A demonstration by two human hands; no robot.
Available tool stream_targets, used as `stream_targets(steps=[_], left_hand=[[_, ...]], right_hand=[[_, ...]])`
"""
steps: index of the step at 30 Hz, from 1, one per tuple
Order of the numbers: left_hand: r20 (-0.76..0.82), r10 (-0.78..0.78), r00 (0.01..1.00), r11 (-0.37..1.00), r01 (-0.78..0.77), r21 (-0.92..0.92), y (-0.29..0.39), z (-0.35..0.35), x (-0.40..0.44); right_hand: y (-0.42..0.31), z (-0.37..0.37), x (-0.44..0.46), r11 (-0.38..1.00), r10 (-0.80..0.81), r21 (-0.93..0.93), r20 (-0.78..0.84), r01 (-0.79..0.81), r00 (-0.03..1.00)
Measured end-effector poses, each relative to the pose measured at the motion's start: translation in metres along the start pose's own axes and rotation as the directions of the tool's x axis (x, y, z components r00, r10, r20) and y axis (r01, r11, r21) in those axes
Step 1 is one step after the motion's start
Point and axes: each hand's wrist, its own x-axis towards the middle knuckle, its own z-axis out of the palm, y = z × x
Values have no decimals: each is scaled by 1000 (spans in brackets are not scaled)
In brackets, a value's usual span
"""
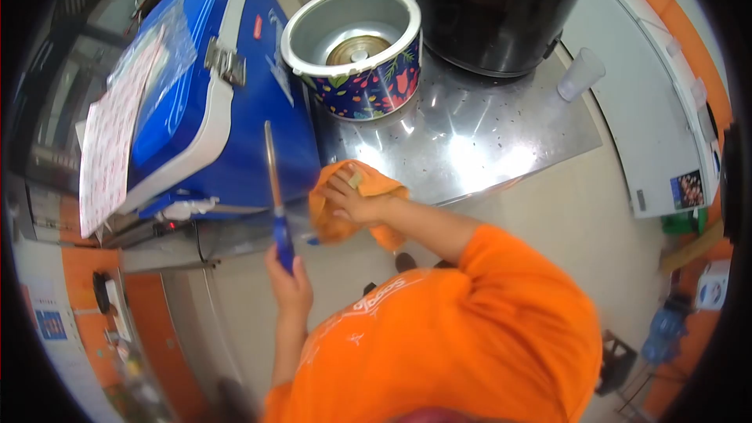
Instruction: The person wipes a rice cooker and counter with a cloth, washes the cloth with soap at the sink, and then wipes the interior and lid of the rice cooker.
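Observation:
My left hand [288,280] is wrapped round the blue handle of a long screwdriver-like tool [272,164], whose thin shaft points up beside the blue cooler box [262,90]. An orange cloth [380,182] lies bunched at the front edge of the metal table [501,137]. On top of the cloth rests my right hand [350,197], fingers spread and pressed against it. Behind the cloth stands an open rice cooker body [364,90] with a floral pattern; a round metal plate [359,50] shows inside it.
A black rice cooker [497,12] stands at the back of the table, with a clear plastic cup [581,75] near the right edge. Small dark specks dot the metal surface. Papers [117,137] lie on the blue cooler. A white counter [650,94] is at the right.

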Motion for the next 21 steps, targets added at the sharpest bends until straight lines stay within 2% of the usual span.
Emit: stream_targets(steps=[2,3,5,6,7,9,11,13,14,16,17,18,19,20,21], left_hand=[[-43,-58,997,997,60,43,-8,-3,-5],[-23,-42,999,998,42,42,-10,-1,-7],[34,-132,991,990,130,51,-13,6,-13],[63,-132,989,991,129,45,-13,11,-13],[80,-115,990,993,112,48,-14,14,-9],[186,-121,975,993,118,27,-13,25,-5],[222,-78,972,996,69,49,-3,36,7],[240,-35,970,997,18,74,-3,37,13],[237,-5,971,998,-11,68,-8,39,14],[248,22,969,998,-37,55,-15,37,13],[251,-1,968,997,-18,73,-18,37,11],[254,-23,967,996,1,89,-19,37,8],[264,-21,964,997,0,79,-21,37,5],[269,-55,962,996,32,89,-24,37,3],[271,-87,959,993,61,102,-27,36,1]], right_hand=[[10,-2,10,984,150,-131,231,-122,961],[16,-3,13,980,171,-138,217,-143,961],[39,-5,24,953,302,-26,179,-302,936],[34,-28,38,953,289,-169,257,-252,922],[42,-27,45,947,307,-173,241,-271,921],[61,-25,49,963,261,-154,332,-221,906],[90,-30,34,946,313,-203,367,-253,876],[96,-43,12,920,392,-142,263,-366,882],[96,-59,-15,890,454,-25,125,-455,882],[90,-117,-51,680,698,119,198,-723,688],[98,-125,-89,681,729,125,-20,-722,684],[88,-157,-116,578,788,-324,-14,-749,615],[81,-166,-153,504,752,-427,-210,-751,624],[73,-180,-183,379,849,-359,-232,-853,475],[58,-191,-209,266,879,-218,-345,-939,329]])
